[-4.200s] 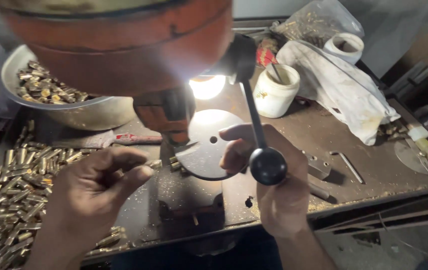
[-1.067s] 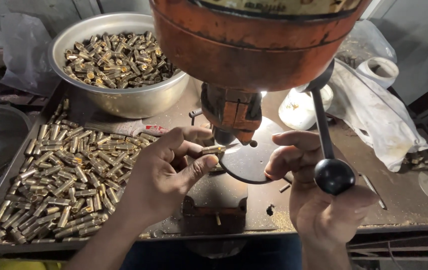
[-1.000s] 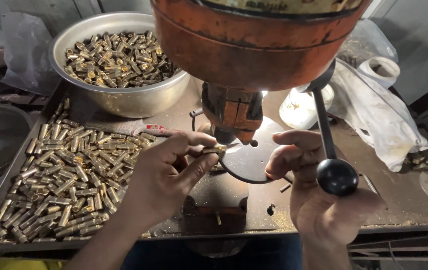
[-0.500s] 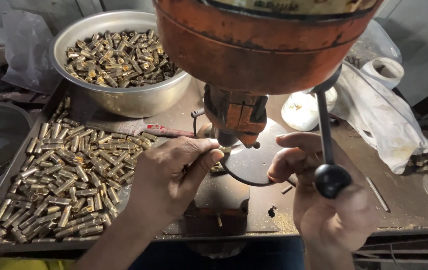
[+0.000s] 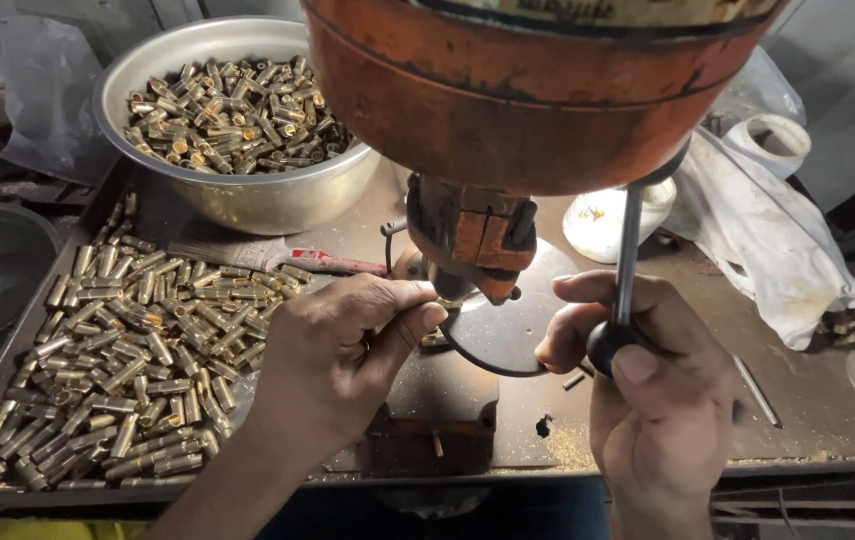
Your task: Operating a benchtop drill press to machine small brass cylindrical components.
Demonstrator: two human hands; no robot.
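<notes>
Looming over everything from the top edge, a big rust-orange round machine head (image 5: 537,90), with a worn orange spindle block (image 5: 472,235) hanging beneath it. Below, a dark, grimy metal tabletop (image 5: 807,400). At upper left, a wide shiny steel bowl (image 5: 247,200) heaped with short brass tubes. Beside it to the right, past the machine, a crumpled white cloth (image 5: 767,240). Spread across the left tray, a loose layer of brass cylindrical pieces (image 5: 137,350). Under the spindle, a dark round metal plate (image 5: 507,335). Left hand (image 5: 332,365) at that plate's edge, grip pinched together just under the spindle, the held piece too hidden to tell. Right hand (image 5: 662,400) with grip clamped on the black ball-ended steel lever (image 5: 622,290), near the plate's right side.
</notes>
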